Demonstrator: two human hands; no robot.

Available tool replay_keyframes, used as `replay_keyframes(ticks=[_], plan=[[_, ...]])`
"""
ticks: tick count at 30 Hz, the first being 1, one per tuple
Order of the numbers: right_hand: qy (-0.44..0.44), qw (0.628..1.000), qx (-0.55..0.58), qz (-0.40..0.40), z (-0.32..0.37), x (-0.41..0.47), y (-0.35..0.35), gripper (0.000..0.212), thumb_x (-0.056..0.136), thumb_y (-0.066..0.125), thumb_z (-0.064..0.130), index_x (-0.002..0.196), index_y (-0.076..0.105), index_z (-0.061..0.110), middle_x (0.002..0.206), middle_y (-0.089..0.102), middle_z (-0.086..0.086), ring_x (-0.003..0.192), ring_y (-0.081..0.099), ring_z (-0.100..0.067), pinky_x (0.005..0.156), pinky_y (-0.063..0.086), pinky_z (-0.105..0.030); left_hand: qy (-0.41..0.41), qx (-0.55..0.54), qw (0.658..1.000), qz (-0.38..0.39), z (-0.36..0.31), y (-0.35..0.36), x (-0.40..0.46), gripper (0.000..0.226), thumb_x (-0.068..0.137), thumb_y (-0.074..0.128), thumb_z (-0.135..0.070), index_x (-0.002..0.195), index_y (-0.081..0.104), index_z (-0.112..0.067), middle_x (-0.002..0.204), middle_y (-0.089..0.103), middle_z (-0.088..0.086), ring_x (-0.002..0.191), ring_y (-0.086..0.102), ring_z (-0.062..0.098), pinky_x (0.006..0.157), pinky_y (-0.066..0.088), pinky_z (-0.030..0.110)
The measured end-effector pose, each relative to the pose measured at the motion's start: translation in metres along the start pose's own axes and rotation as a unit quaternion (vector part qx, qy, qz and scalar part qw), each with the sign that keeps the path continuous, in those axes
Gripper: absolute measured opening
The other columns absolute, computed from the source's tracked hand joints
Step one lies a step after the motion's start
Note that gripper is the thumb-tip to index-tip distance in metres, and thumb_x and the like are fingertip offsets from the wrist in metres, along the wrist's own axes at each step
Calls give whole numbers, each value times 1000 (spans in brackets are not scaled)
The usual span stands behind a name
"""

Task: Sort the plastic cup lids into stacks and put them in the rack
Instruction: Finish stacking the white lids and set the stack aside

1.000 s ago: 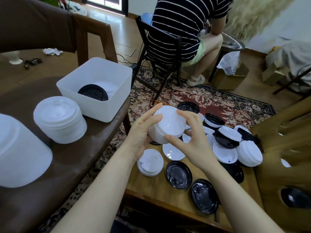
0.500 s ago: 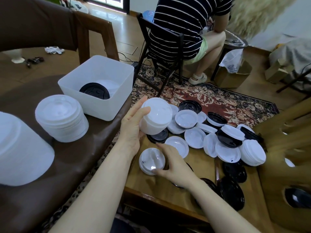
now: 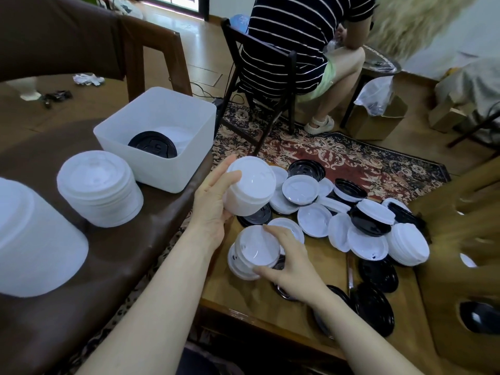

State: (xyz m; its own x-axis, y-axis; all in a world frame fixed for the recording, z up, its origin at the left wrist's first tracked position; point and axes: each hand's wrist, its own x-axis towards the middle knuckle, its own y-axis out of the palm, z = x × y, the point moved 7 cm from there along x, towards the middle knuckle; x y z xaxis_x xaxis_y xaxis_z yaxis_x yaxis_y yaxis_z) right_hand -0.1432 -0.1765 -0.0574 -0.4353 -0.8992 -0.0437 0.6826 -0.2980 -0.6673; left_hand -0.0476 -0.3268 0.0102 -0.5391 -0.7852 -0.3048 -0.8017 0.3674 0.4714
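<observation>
My left hand (image 3: 213, 207) grips a stack of white lids (image 3: 250, 189) held above the left end of the low wooden table (image 3: 259, 301). My right hand (image 3: 292, 266) holds a second, smaller stack of white lids (image 3: 254, 251), tilted, just above the table surface. Loose white lids (image 3: 315, 219) and black lids (image 3: 378, 274) lie scattered over the table. The wooden rack (image 3: 460, 266) stands at the right edge, with round openings showing lids inside.
A brown padded surface (image 3: 94, 266) at left carries a white bin (image 3: 159, 136) with a black lid inside, a white lid stack (image 3: 98, 188) and a large white stack (image 3: 29, 247). A person sits on a black chair (image 3: 259, 77) beyond the patterned rug.
My right hand let go of the stack in my left hand, dropped to the table's near left and lifted the small white stack there. My left hand moved its stack slightly left.
</observation>
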Motion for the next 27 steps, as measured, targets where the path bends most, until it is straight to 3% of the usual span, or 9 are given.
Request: replay_keyframes(ticks=[3,6,9,12,16,19,23,27], plan=[[22,994,101,-28,8,-9,-22,68,78,81,34,135,45,40,135,45,29,130,38,6,107,32,-21,-1,2,1000,-1,1,0,0,33,90,61,-15,113,68,-38,118,68,-11,111,60,13,86,49,31],[21,984,150,-89,15,-17,-47,69,72,81,40,133,48,40,131,49,27,126,44,5,101,37,-19,-1,3,1000,0,2,1,1,33,91,61,-15,114,67,-38,114,67,-15,107,60,10,84,49,31],[-3,974,173,-147,26,-19,-69,70,66,78,48,130,49,40,131,49,24,125,47,-4,100,41,-23,-10,2,1000,-1,7,3,1,30,90,63,-16,109,69,-38,113,68,-17,114,59,12,92,49,34],[-60,968,162,-184,44,-18,-88,60,71,74,42,126,52,33,133,49,9,129,46,-12,107,39,-31,-19,4,1000,3,9,4,-1,29,89,64,-16,107,70,-39,121,66,-15,121,56,15,103,47,41],[-90,954,181,-222,59,-16,-104,56,74,75,40,125,52,34,131,50,-1,126,49,-22,107,40,-46,-29,18,999,25,11,7,-4,34,89,64,-19,118,68,-37,130,65,-9,124,56,16,106,45,44],[-92,953,187,-218,71,-9,-104,62,75,76,39,131,50,29,133,51,4,127,48,-17,108,41,-40,-64,21,995,74,18,15,-7,39,90,63,-25,128,65,-35,125,69,-8,116,62,16,95,51,39],[-76,968,168,-169,78,5,-94,69,77,75,35,139,45,33,140,48,16,133,43,-6,109,39,-27,-93,10,988,125,23,25,-14,34,88,63,-38,121,70,-34,113,74,-3,96,70,13,76,57,34],[-59,976,180,-109,74,15,-86,69,77,74,39,138,43,38,142,47,15,131,44,-3,109,41,-31,-115,-4,983,141,23,27,-15,35,93,60,-43,122,72,-26,102,74,0,83,72,12,69,58,30]])
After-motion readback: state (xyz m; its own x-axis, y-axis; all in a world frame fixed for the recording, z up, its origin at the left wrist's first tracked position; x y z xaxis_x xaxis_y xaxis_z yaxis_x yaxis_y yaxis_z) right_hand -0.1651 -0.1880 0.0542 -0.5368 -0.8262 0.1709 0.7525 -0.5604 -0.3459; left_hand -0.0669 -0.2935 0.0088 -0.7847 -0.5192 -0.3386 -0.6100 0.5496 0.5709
